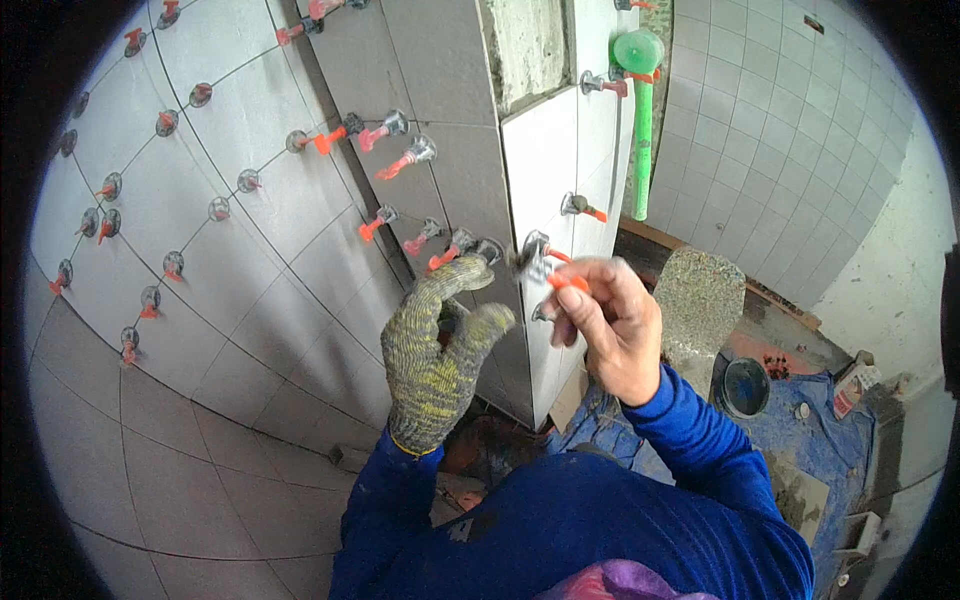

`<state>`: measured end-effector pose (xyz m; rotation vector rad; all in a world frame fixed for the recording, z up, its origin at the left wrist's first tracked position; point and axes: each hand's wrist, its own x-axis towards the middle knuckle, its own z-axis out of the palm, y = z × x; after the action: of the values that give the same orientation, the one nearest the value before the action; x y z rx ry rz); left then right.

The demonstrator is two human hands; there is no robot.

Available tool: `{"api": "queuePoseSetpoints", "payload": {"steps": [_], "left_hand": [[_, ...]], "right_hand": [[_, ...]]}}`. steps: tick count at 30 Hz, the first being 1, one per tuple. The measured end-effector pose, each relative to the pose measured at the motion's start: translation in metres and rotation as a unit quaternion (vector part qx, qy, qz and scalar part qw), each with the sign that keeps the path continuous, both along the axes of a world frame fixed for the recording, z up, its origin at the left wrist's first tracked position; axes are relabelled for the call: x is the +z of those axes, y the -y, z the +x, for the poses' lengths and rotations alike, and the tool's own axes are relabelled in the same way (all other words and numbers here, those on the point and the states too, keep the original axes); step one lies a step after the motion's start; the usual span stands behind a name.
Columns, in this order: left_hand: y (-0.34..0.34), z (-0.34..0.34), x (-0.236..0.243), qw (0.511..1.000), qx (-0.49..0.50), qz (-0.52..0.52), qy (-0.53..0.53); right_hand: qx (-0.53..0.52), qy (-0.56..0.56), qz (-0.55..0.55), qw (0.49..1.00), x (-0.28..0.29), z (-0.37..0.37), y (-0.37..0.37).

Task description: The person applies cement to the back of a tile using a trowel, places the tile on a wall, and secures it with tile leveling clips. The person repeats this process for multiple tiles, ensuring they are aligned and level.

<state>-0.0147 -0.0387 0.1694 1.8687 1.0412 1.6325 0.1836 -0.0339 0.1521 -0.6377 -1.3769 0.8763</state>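
Observation:
Bare-skinned, my right hand [615, 330] pinches a small tile leveling clip with an orange handle [570, 282] and grey base, beside the white tiled corner strip [545, 170]. My left hand [435, 360], in a grey-and-yellow knit glove, curves with thumb and index apart just left of the corner, its fingertips beside a grey round clip base [490, 250]. Whether it touches that base is unclear. Several more clips with red or orange handles [395, 170] stick out from the joints of the grey tiled wall [270, 250], above and left of my hands.
A green tube with a round head [644, 140] hangs on the corner at upper right. A tiled far wall [760, 140] stands behind. Below right are a speckled board [700, 300], a dark bucket [745, 385], a white-and-red container [853, 385] and a blue tarp [820, 460].

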Motion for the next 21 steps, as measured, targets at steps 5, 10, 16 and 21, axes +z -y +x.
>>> {"api": "queuePoseSetpoints", "payload": {"steps": [5, 10, 16, 21], "left_hand": [[-0.006, 0.012, 0.004, 0.996, 0.004, 0.047, -0.07], [-0.009, 0.011, 0.003, 0.99, -0.049, -0.044, 0.127], [-0.016, -0.001, -0.001, 0.99, -0.107, -0.021, 0.092], [-0.025, 0.001, 0.001, 0.991, -0.104, -0.038, 0.077]], "right_hand": [[0.022, -0.036, 0.029, 0.999, -0.001, -0.03, -0.015], [-0.124, 0.143, 0.284, 0.94, 0.0, -0.033, -0.021], [0.137, -0.064, -0.063, 0.987, 0.003, -0.029, -0.012], [0.326, -0.226, -0.22, 0.891, 0.0, -0.019, -0.025]]}}
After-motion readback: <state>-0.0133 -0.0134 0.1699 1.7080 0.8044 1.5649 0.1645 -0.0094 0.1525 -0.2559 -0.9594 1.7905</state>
